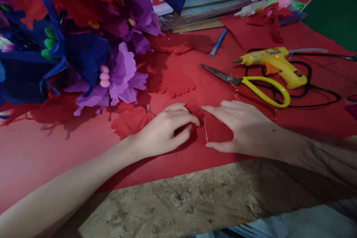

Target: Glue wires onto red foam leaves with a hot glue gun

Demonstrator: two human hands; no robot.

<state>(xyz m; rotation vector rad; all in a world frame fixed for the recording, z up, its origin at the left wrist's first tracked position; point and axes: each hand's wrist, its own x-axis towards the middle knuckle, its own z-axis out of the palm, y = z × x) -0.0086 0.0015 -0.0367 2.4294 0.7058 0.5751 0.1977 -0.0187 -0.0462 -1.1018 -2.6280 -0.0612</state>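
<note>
My right hand (pixel 242 128) spans a thin silvery wire (pixel 205 126), its thumb at the near end and its index finger at the far end. Just to the left, my left hand (pixel 170 128) has curled fingers, with thumb and index finger close together; whatever is between them is too small to make out. Under its wrist lies a red scalloped petal piece (pixel 128 122), with a small cross of thin wires (pixel 148 108) at its edge. Beyond both hands another red scalloped piece (pixel 178 83) lies flat on the red table covering (pixel 217 160).
Scissors with yellow handles (pixel 262 85) and a yellow glue gun (pixel 275 65) with a black cord lie at right. A blue pen (pixel 218 42) lies farther back. Large purple flowers (pixel 122 74) and blue flowers (pixel 80 57) crowd the left. Bare chipboard (pixel 178 200) runs along the front.
</note>
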